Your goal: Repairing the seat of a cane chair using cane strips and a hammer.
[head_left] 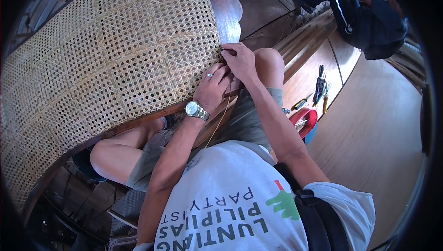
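In the head view, a large woven cane panel [115, 43] fills the left and far left of the scene. It is pale straw-yellow, with an open, regular lattice of small holes crossed by thicker lines of cane, and its surface bows outward. A brown wooden frame [146, 119] runs along its near edge, and a glossy, scalloped wooden piece [227, 18] lies beyond its right edge.

Both hands are at the panel's right edge. The left hand [213, 85] rests there with curled fingers; whether it grips anything cannot be told. The right hand [241, 62], just beside it, brings thumb and forefinger together at the edge; what is between them is too small to tell. A thin cane strand [220, 123] runs from near the left hand toward the lap.

The panel's near edge passes over the person's left leg, while the right knee [270, 62] stands close to the right hand. Farther right, long wooden strips [310, 43] border a broad pale wood-grained surface [374, 108].

On the right, near the right forearm, a red container [304, 121] holds small pale items, unclear in kind. Pliers [319, 85] and a yellow-and-black screwdriver [302, 102] lie just beyond it.
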The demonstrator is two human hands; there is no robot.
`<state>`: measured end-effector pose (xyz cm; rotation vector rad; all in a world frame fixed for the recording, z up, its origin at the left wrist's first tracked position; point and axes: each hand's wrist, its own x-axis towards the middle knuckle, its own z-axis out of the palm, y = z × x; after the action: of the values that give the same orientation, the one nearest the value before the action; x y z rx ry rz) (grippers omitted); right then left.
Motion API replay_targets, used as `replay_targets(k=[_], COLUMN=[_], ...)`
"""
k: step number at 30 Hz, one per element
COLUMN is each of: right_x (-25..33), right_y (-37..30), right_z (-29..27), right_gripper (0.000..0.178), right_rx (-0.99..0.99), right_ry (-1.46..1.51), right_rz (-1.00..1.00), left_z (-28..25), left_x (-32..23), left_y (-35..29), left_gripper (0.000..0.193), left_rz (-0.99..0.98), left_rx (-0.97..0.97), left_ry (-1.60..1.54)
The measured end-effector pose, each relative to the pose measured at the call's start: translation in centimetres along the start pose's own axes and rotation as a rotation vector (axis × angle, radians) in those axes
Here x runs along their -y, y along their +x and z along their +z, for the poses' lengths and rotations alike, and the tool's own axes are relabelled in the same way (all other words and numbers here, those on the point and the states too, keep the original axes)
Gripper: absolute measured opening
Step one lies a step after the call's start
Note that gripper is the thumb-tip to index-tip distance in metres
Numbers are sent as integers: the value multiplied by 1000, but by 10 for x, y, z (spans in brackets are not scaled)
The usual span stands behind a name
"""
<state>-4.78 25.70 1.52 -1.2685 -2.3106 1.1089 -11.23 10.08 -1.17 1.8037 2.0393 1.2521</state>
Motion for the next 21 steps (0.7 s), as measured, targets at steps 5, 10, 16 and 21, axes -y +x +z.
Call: replay_targets(k=[5, 10, 16, 21], right_x=[-6, -9, -6, -4], right_y=[2, 2, 0, 4], right_z=[5, 5, 12, 12], right_gripper=[28, 28, 28, 27], right_rx=[-42, -46, -131, -116], right_ry=[68, 59, 87, 88], right_rz=[138, 299, 226, 218], left_z=[2, 2, 4, 3], left_x=[0, 1, 2, 1], left_y=[-1, 0, -1, -1], left_gripper=[35, 37, 36, 35], left_rz=[3, -9, -10, -12], left_rx=[31, 33, 29, 45], left_ry=[23, 10, 25, 20])
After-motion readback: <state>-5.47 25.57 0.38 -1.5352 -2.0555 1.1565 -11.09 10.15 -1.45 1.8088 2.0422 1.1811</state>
